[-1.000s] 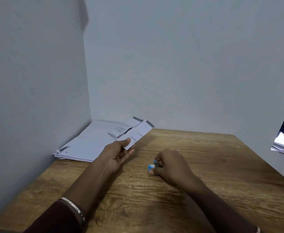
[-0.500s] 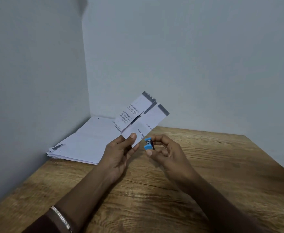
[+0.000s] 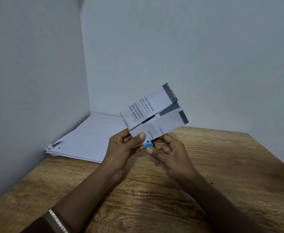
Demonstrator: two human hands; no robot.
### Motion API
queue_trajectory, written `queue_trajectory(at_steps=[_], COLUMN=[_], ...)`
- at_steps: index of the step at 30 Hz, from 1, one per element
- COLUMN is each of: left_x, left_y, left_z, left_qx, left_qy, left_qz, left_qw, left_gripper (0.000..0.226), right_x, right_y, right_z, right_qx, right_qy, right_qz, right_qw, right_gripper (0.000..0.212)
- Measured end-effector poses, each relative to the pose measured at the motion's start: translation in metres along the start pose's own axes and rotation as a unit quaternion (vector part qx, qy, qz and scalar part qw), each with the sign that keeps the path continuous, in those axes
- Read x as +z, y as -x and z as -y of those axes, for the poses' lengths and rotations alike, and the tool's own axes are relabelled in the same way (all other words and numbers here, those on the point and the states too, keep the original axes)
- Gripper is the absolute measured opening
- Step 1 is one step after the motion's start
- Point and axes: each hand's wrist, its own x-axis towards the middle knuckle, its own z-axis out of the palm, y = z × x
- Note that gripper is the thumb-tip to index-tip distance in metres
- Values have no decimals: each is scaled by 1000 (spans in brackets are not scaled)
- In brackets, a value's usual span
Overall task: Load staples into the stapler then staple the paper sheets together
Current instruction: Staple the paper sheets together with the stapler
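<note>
Left hand (image 3: 122,147) pinches lower corner of folded paper sheets (image 3: 156,113), thumb on front face, sheets fanning up and away from grip. Right hand (image 3: 168,150) just beside it holds small blue stapler (image 3: 148,145) between thumb and fingers, stapler at sheets' lower edge, right next to left thumb. Beyond left grip, paper stack (image 3: 87,140) lies on wooden table (image 3: 222,182). Bracelet (image 3: 58,221) on left wrist.
</note>
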Motion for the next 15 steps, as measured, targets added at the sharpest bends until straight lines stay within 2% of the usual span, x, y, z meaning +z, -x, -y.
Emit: queue_trajectory(at_steps=[8, 12, 15], left_x=[-3, -3, -3], left_y=[-3, -3, -2], left_z=[2, 3, 2], left_qx=[10, 8, -4], left_qy=[-40, -30, -18], left_qz=[-27, -18, -14], left_qw=[999, 999, 1000], left_gripper=[31, 22, 27], right_x=[-2, -5, -4], right_y=[-2, -4, -4], right_z=[-3, -6, -6], right_qx=[10, 12, 12], right_qy=[-12, 5, 11], right_qz=[-30, -49, -57], right_qw=[999, 999, 998], right_gripper=[33, 30, 23])
